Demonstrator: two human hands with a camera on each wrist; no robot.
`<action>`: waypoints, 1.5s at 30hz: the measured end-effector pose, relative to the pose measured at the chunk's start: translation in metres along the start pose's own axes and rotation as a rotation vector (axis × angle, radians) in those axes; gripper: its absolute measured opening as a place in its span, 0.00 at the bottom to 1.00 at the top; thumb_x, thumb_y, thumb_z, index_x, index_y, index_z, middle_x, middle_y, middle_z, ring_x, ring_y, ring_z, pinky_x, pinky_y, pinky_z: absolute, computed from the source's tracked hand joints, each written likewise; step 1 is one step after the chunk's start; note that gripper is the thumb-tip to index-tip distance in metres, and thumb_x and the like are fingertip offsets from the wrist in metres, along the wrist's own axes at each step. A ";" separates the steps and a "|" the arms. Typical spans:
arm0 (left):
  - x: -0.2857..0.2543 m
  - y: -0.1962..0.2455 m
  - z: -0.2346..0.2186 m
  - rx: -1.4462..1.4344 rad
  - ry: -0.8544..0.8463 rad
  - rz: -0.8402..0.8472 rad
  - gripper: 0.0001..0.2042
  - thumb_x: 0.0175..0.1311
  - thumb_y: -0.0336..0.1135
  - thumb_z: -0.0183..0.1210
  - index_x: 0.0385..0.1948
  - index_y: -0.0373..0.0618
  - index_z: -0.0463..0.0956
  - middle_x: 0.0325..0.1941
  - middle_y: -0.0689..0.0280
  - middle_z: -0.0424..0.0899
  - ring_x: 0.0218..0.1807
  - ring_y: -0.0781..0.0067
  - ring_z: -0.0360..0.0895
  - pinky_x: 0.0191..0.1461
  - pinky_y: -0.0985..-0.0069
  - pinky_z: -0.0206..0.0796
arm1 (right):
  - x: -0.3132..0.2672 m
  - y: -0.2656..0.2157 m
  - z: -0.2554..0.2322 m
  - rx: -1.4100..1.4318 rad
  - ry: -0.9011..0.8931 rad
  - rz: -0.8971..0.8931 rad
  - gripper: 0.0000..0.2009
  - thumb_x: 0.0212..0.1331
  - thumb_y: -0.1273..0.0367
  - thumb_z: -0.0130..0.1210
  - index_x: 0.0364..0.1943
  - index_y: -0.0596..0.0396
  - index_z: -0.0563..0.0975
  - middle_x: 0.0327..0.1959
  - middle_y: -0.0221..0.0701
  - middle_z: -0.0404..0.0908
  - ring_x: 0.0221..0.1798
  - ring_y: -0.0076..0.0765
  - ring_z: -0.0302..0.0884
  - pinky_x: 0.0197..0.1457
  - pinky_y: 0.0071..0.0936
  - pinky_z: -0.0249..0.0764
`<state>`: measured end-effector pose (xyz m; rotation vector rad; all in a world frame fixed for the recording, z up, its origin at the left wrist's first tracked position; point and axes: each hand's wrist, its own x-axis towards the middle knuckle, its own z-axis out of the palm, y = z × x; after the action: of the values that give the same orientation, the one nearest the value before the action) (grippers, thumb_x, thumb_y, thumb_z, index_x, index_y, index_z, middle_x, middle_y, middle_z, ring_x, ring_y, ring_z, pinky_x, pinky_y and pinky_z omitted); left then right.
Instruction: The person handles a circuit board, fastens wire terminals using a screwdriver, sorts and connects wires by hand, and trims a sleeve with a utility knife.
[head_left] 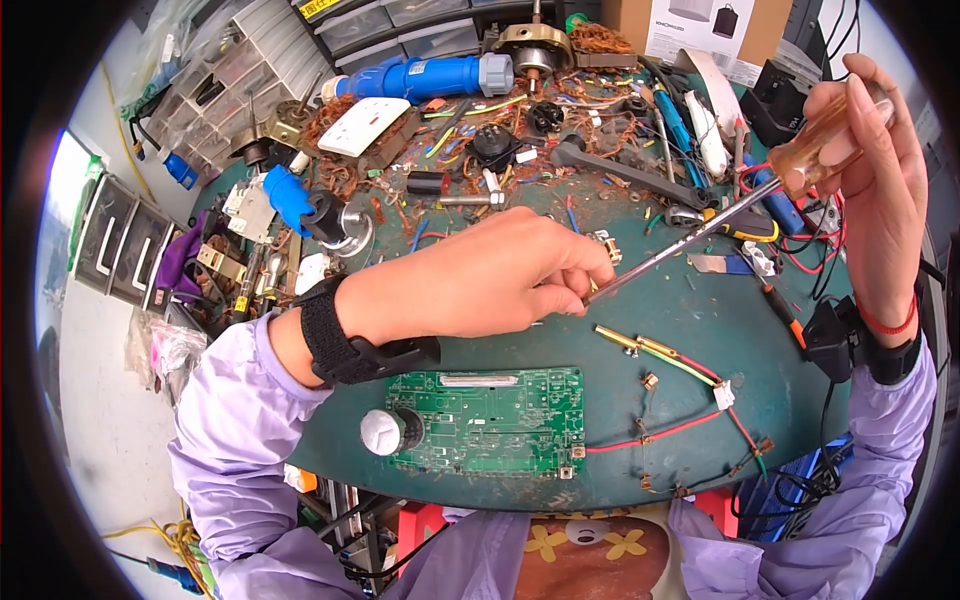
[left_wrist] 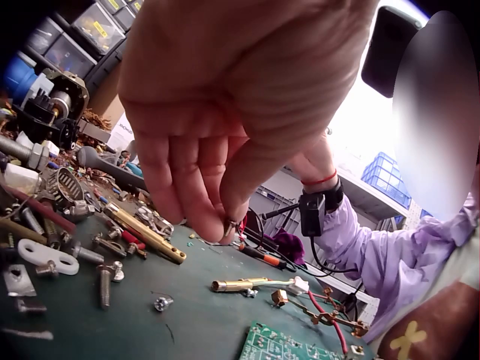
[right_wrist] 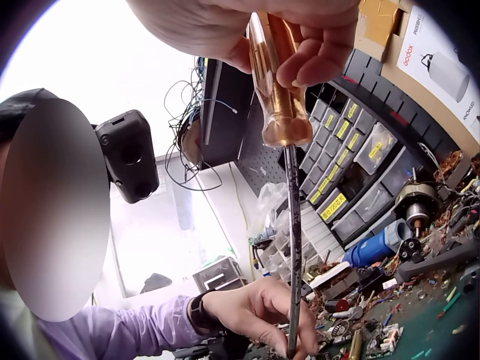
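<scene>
My right hand (head_left: 880, 150) grips the clear amber handle of a long screwdriver (head_left: 700, 232), raised at the right in the head view. Its steel shaft slants down to my left hand (head_left: 500, 268), above the middle of the table. Thumb and fingertips of that hand pinch a small brownish metal piece (left_wrist: 232, 225) right at the screwdriver's tip; the fingers mostly hide it, and I cannot tell its kind. Below lies a green circuit board (head_left: 490, 425) with a round silver-topped part (head_left: 381, 432). Beside it are brass terminals (head_left: 617, 338) on red and yellow-green wires (head_left: 690, 424).
Copper scraps, bolts and wire bits cover the back of the green table (head_left: 720, 300). A blue connector (head_left: 420, 78), a white socket plate (head_left: 363, 126) and a grey lever (head_left: 630, 172) lie among them. An orange-handled tool (head_left: 784, 316) lies at right. Drawers (head_left: 115, 235) stand at left.
</scene>
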<state>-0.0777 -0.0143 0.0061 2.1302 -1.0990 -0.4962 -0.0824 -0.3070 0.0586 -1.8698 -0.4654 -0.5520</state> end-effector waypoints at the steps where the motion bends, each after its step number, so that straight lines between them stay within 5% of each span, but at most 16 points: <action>1: -0.001 -0.001 -0.002 -0.026 -0.017 -0.009 0.10 0.57 0.23 0.57 0.41 0.39 0.76 0.30 0.62 0.82 0.34 0.68 0.81 0.40 0.72 0.70 | 0.001 0.001 0.002 -0.030 0.018 -0.008 0.22 0.70 0.58 0.44 0.60 0.59 0.65 0.42 0.31 0.78 0.32 0.17 0.78 0.26 0.12 0.62; 7: 0.000 0.000 -0.007 -0.031 -0.081 -0.019 0.10 0.64 0.24 0.48 0.43 0.37 0.75 0.29 0.61 0.81 0.34 0.68 0.80 0.42 0.72 0.71 | 0.000 0.004 0.015 0.046 -0.002 -0.009 0.21 0.69 0.58 0.44 0.58 0.58 0.67 0.40 0.29 0.78 0.30 0.15 0.75 0.25 0.12 0.61; 19: 0.005 -0.011 -0.009 -0.146 -0.217 -0.047 0.17 0.58 0.22 0.42 0.49 0.32 0.71 0.31 0.59 0.83 0.35 0.69 0.80 0.43 0.71 0.70 | 0.006 0.037 0.027 0.189 -0.048 0.168 0.17 0.66 0.61 0.51 0.50 0.61 0.69 0.32 0.33 0.80 0.25 0.21 0.79 0.23 0.12 0.65; 22: 0.003 -0.010 -0.010 -0.216 -0.191 -0.127 0.18 0.58 0.23 0.42 0.50 0.32 0.71 0.31 0.60 0.83 0.34 0.69 0.80 0.43 0.71 0.70 | 0.004 0.040 0.035 0.217 0.093 0.346 0.16 0.68 0.60 0.49 0.50 0.58 0.70 0.28 0.28 0.77 0.20 0.14 0.66 0.21 0.13 0.60; 29: -0.001 -0.009 -0.008 -0.192 -0.108 -0.171 0.18 0.55 0.24 0.54 0.50 0.31 0.72 0.29 0.61 0.83 0.33 0.69 0.80 0.39 0.71 0.69 | 0.005 0.055 0.031 0.272 0.081 0.382 0.16 0.68 0.59 0.48 0.48 0.57 0.71 0.26 0.27 0.76 0.22 0.14 0.70 0.21 0.13 0.60; 34: -0.005 -0.015 -0.005 0.257 -0.009 -0.073 0.13 0.49 0.23 0.60 0.39 0.36 0.77 0.27 0.59 0.82 0.32 0.59 0.80 0.37 0.67 0.68 | 0.007 0.048 0.020 0.177 0.009 0.235 0.17 0.68 0.60 0.49 0.49 0.59 0.69 0.30 0.29 0.77 0.24 0.18 0.76 0.20 0.12 0.61; 41: -0.007 -0.011 -0.001 0.356 -0.028 -0.101 0.07 0.48 0.27 0.63 0.30 0.40 0.79 0.27 0.60 0.82 0.33 0.58 0.80 0.36 0.64 0.68 | 0.002 0.043 0.021 0.173 0.021 0.211 0.17 0.68 0.60 0.48 0.52 0.60 0.68 0.33 0.32 0.78 0.25 0.19 0.77 0.21 0.13 0.63; 43: -0.006 -0.002 -0.002 0.358 -0.084 -0.232 0.06 0.47 0.28 0.64 0.27 0.42 0.79 0.26 0.61 0.82 0.34 0.57 0.80 0.35 0.63 0.68 | 0.001 0.043 0.019 0.160 0.020 0.229 0.18 0.69 0.60 0.46 0.55 0.58 0.68 0.35 0.32 0.77 0.25 0.17 0.74 0.22 0.14 0.62; 45: -0.006 -0.001 0.000 0.388 -0.093 -0.221 0.05 0.47 0.28 0.64 0.25 0.42 0.78 0.25 0.61 0.81 0.34 0.57 0.80 0.35 0.63 0.67 | 0.000 0.037 0.022 0.192 0.010 0.173 0.17 0.67 0.60 0.51 0.49 0.61 0.69 0.31 0.33 0.78 0.26 0.23 0.80 0.20 0.12 0.64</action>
<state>-0.0807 -0.0092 0.0055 2.6099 -1.0847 -0.5196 -0.0584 -0.2990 0.0239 -1.7028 -0.3340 -0.3871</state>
